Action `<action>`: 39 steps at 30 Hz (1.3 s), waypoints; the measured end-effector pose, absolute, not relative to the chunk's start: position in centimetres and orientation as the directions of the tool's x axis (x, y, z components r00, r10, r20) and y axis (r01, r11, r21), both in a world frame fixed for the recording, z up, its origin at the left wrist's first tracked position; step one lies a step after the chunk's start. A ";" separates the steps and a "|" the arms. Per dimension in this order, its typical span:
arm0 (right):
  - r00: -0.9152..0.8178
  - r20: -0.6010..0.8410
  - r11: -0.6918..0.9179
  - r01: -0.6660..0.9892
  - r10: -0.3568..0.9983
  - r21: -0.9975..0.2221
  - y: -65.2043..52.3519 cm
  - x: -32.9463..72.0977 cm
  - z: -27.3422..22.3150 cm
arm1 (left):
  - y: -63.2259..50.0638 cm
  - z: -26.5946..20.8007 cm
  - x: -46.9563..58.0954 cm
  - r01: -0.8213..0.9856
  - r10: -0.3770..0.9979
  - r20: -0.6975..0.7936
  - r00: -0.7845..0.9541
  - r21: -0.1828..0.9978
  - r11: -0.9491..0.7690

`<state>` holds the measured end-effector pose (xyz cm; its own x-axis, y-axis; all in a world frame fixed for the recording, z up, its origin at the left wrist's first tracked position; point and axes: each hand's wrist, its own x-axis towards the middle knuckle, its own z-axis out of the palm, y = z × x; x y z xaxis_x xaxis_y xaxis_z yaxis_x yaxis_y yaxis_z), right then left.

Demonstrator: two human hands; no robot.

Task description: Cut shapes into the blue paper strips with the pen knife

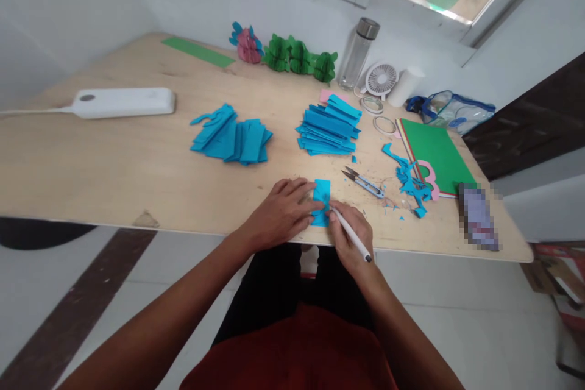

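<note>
A small blue paper strip (pixel 322 190) lies near the table's front edge. Fingers stretched out, my left hand (pixel 286 208) presses flat on its left side. My right hand (pixel 354 228) grips a white pen (pixel 350 233) with a dark end; its tip meets the paper's right side, partly hidden by my fingers. Just beyond lie thread snips (pixel 363 181) with pale blue handles. Farther back is a pile of blue paper strips (pixel 328 128), and to the left another fanned pile of blue paper pieces (pixel 233 139).
Blue scraps (pixel 404 173), pink paper cutouts (pixel 428 178), green sheets (pixel 439 155) and a blurred-out phone-like object (pixel 478 216) lie right. Behind stand a bottle (pixel 359 55), a small fan (pixel 381 79) and green paper ornaments (pixel 299 58). A white power strip (pixel 123 102) is left.
</note>
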<state>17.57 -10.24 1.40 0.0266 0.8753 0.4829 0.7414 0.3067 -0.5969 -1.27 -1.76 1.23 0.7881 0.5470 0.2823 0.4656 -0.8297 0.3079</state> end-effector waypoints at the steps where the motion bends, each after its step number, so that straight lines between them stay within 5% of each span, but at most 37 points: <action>1: 0.017 0.487 0.308 0.755 0.874 -0.579 -10.2 17.6 1.3 | -1.8 1.3 -1.3 0.467 0.548 0.280 0.788 0.309 -0.829; 16: -0.054 0.575 0.310 0.881 0.816 -0.357 -10.4 16.9 1.3 | -2.2 1.7 -1.2 0.514 0.597 0.292 0.747 0.316 -0.797; 39: -0.075 0.605 0.319 0.896 0.793 -0.308 -10.4 16.6 1.3 | -0.8 1.8 -1.4 0.498 0.644 0.301 0.703 0.439 -0.748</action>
